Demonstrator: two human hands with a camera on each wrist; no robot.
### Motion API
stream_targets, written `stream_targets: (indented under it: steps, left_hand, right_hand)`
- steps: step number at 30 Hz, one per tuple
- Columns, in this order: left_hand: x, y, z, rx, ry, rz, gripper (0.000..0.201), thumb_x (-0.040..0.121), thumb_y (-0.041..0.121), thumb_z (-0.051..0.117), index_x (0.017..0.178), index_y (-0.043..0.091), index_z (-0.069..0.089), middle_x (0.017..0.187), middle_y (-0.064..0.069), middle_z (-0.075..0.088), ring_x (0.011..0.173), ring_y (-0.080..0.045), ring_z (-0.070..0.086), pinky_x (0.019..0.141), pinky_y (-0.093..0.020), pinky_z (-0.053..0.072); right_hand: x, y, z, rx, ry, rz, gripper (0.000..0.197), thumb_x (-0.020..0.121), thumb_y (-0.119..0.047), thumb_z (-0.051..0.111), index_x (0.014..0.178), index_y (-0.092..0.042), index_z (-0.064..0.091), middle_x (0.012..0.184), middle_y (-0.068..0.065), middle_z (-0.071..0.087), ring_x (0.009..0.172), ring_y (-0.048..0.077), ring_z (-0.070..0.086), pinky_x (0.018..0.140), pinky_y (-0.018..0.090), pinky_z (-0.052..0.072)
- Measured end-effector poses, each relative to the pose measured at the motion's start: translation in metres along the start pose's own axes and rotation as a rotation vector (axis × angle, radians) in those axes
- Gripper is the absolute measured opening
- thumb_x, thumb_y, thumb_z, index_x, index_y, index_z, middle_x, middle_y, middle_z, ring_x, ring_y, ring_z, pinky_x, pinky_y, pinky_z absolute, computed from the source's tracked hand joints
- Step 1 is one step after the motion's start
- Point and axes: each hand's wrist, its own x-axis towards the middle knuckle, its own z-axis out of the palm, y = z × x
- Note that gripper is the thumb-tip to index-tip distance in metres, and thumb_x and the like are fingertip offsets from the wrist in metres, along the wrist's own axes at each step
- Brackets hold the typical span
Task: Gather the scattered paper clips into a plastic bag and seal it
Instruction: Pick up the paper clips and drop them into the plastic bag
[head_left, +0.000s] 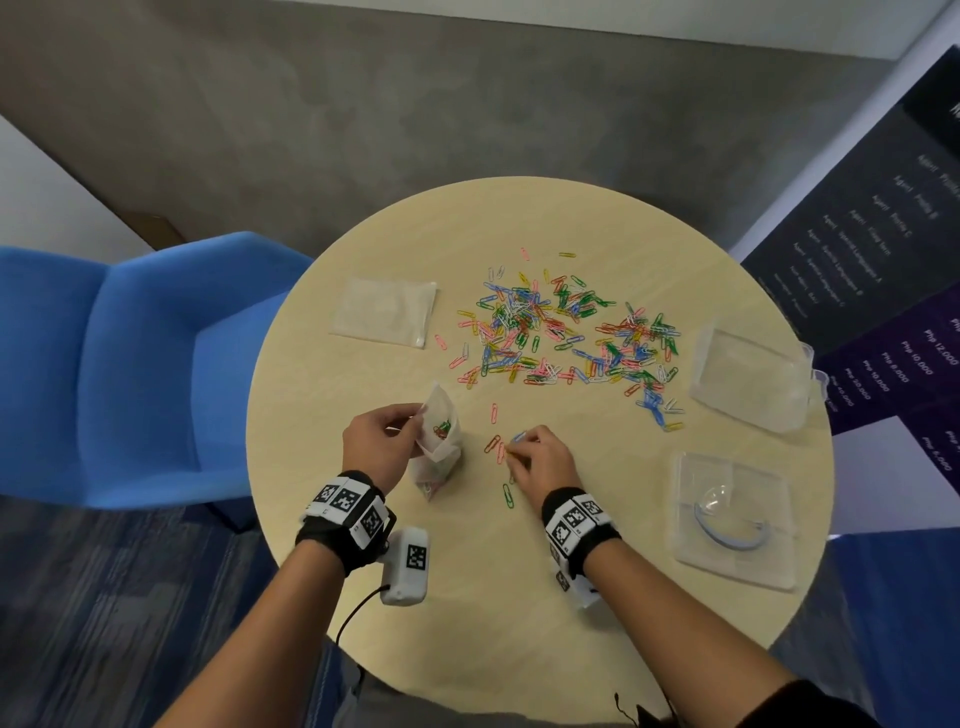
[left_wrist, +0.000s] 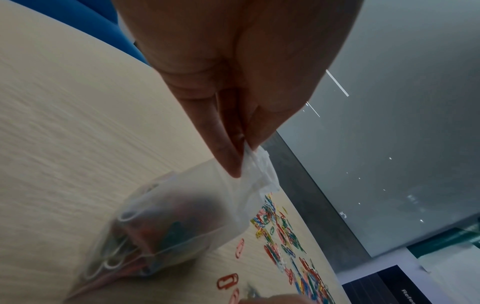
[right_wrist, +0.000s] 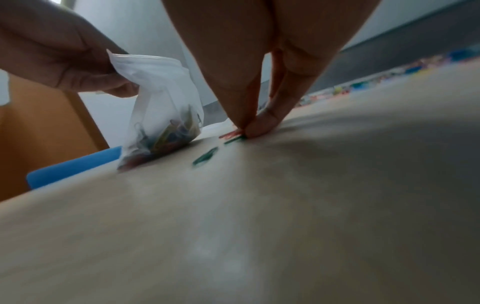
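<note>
My left hand (head_left: 384, 441) pinches the rim of a small clear plastic bag (head_left: 440, 441) that stands on the round table (head_left: 519, 597), its mouth open and some coloured clips inside. The same bag (left_wrist: 176, 222) (right_wrist: 166, 111) hangs from my left hand's fingertips (left_wrist: 233, 160) in both wrist views. My right hand (head_left: 540, 460) is down on the table just right of the bag, its fingertips (right_wrist: 249, 125) pinching paper clips against the wood. A few loose clips (head_left: 496, 447) lie beside it. The big heap of coloured paper clips (head_left: 561, 332) lies farther back.
A flat empty zip bag (head_left: 384, 312) lies at the back left of the table. Clear plastic boxes sit at the right edge (head_left: 753, 379) and front right (head_left: 732, 519). A blue chair (head_left: 130, 364) stands left of the table.
</note>
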Motion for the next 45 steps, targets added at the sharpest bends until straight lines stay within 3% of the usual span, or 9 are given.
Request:
stream_targets:
  steps: [4,8,14,19,27,32,37,42,45]
  left_hand:
    - [0.000,0.004,-0.001,0.015,-0.008,0.011,0.015,0.090,0.011,0.066,0.095,0.022,0.076,0.082,-0.006,0.075,0.070,-0.017,0.074,0.075,-0.035,0.062]
    - [0.000,0.010,0.000,0.036,-0.031,0.022,0.015,0.091,0.011,0.065,0.099,0.017,0.076,0.082,-0.005,0.075,0.067,-0.015,0.074,0.073,-0.031,0.062]
    - [0.004,0.016,0.007,0.052,-0.062,0.043,0.015,0.091,0.012,0.065,0.100,0.018,0.077,0.080,0.000,0.075,0.067,-0.015,0.074,0.073,-0.032,0.062]
    - [0.005,0.023,0.029,0.052,-0.092,0.065,0.015,0.091,0.013,0.066,0.101,0.013,0.077,0.079,-0.002,0.075,0.069,-0.018,0.073,0.075,-0.034,0.062]
    - [0.004,0.029,0.041,0.122,-0.093,0.172,0.014,0.089,0.017,0.069,0.099,0.014,0.078,0.088,-0.003,0.077,0.078,-0.013,0.072,0.080,-0.035,0.060]
    - [0.004,0.030,0.033,0.124,-0.108,0.174,0.015,0.090,0.014,0.067,0.100,0.014,0.077,0.084,-0.004,0.076,0.069,-0.009,0.072,0.067,-0.017,0.057]
    - [0.010,0.026,0.021,0.054,-0.101,0.138,0.017,0.091,0.011,0.066,0.103,0.014,0.077,0.086,-0.007,0.076,0.070,-0.012,0.073,0.070,-0.030,0.062]
    - [0.020,0.018,-0.010,-0.044,-0.022,0.055,0.015,0.091,0.006,0.065,0.100,0.009,0.077,0.082,-0.009,0.075,0.071,-0.017,0.074,0.074,-0.039,0.063]
    - [0.027,0.007,-0.029,-0.074,0.044,0.027,0.016,0.091,0.004,0.064,0.099,0.009,0.076,0.082,-0.009,0.075,0.068,-0.014,0.073,0.075,-0.040,0.063]
  right_hand:
    - [0.030,-0.007,-0.010,-0.213,-0.154,0.007,0.024,0.091,-0.012,0.057,0.109,-0.011,0.073,0.110,0.007,0.066,0.099,0.024,0.063,0.093,0.029,0.050]
    - [0.057,-0.004,-0.030,-0.164,-0.188,0.236,0.020,0.087,-0.011,0.065,0.102,-0.011,0.076,0.105,0.007,0.073,0.096,0.022,0.067,0.093,0.028,0.052]
    - [0.055,0.006,-0.065,1.114,-0.109,0.810,0.016,0.080,0.005,0.071,0.096,0.008,0.069,0.100,0.021,0.070,0.081,0.023,0.069,0.070,0.024,0.060]
    - [0.050,-0.029,-0.081,1.489,-0.276,0.776,0.011,0.085,0.007,0.064,0.095,0.007,0.068,0.085,0.013,0.071,0.082,0.018,0.067,0.073,0.022,0.059]
    - [0.052,-0.067,-0.054,1.174,-0.327,0.657,0.005,0.079,0.010,0.069,0.077,0.005,0.070,0.076,0.017,0.070,0.063,0.019,0.070,0.062,0.021,0.059]
    - [0.065,-0.080,-0.042,0.669,-0.329,0.474,0.010,0.072,-0.008,0.070,0.078,-0.002,0.076,0.090,0.021,0.073,0.091,0.035,0.070,0.085,0.050,0.056]
    - [0.060,-0.112,-0.050,0.311,-0.303,0.203,0.025,0.084,-0.004,0.063,0.108,-0.002,0.070,0.107,0.014,0.069,0.101,0.029,0.065,0.087,0.036,0.055]
    - [0.074,-0.114,-0.067,0.446,-0.161,0.050,0.023,0.085,0.003,0.058,0.090,-0.010,0.076,0.089,0.005,0.074,0.078,0.017,0.071,0.079,0.032,0.060]
    - [0.119,-0.099,-0.056,0.207,-0.133,-0.136,0.028,0.089,-0.003,0.052,0.101,-0.013,0.075,0.108,0.005,0.071,0.100,0.020,0.066,0.097,0.033,0.050]
